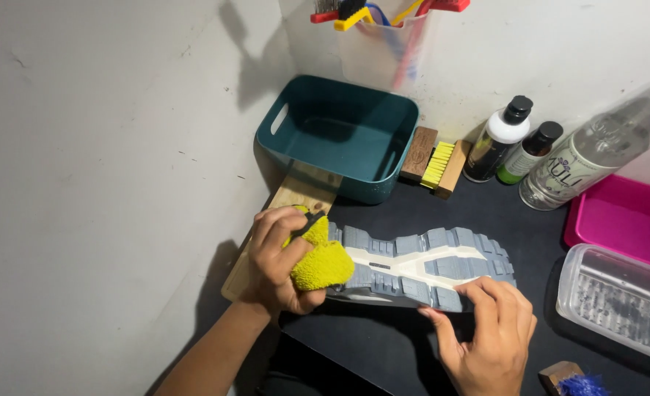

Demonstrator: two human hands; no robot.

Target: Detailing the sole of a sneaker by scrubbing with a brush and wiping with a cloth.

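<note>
1. Two bare hands work on a shoe (420, 268) lying sole-up on the dark tabletop (384, 345).
2. Left hand (281, 260): its fingers are clamped on a yellow cloth (323, 265), which is pressed against the shoe's heel end.
3. Right hand (486, 334): its fingers are closed on the shoe's near edge at the toe end.
4. Behind the shoe stand a teal basket (340, 132), a wooden brush (435, 163) with yellow bristles and three bottles (530, 150).

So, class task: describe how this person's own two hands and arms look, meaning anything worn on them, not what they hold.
Both the left hand and right hand are bare: no gloves, rings or watch visible. The left forearm is uncovered, with no sleeve in view; the right arm lies outside the picture.
</note>
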